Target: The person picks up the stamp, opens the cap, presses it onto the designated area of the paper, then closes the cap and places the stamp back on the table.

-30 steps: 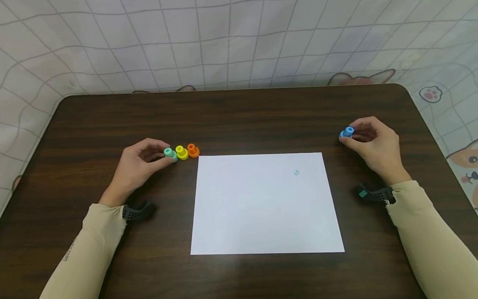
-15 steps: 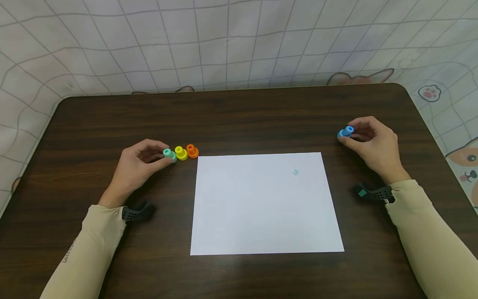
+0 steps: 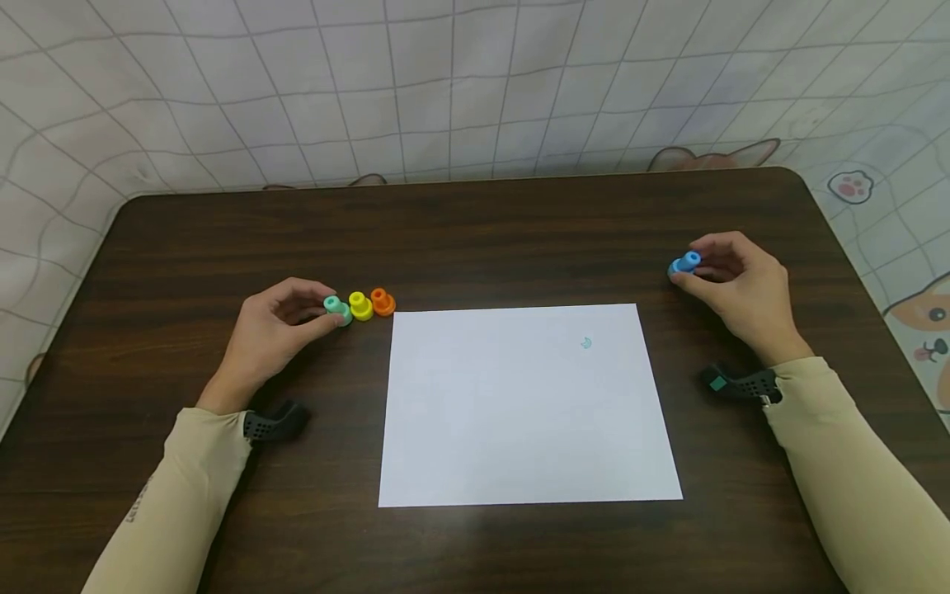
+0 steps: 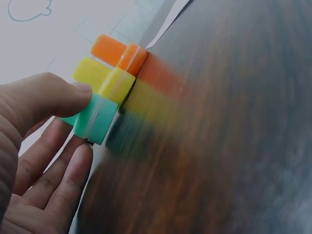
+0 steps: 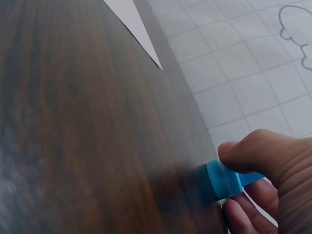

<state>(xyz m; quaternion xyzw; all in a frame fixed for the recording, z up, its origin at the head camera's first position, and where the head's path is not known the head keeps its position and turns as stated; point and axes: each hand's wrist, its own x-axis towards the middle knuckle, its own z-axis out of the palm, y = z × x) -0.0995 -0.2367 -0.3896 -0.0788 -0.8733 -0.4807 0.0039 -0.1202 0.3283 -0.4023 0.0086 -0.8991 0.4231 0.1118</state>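
Observation:
On the left of the table, my left hand (image 3: 270,334) pinches a teal stamp (image 3: 337,310) between thumb and fingers. A yellow stamp (image 3: 360,307) and an orange stamp (image 3: 383,303) stand in a row right beside it, knobs up. In the left wrist view, the teal stamp (image 4: 96,119) has its wide base down at the wood, thumb on one side. At the right, my right hand (image 3: 750,289) holds a blue stamp (image 3: 684,264) by its sides, also base down in the right wrist view. A white sheet of paper (image 3: 519,412) lies between the hands, bearing one small teal moon print (image 3: 586,343).
All of this is on a dark wooden table (image 3: 475,239) with rounded far corners. Behind and beside it hangs a white gridded cloth (image 3: 416,91) with cartoon animal prints. Black bands (image 3: 276,421) circle both wrists below beige sleeves.

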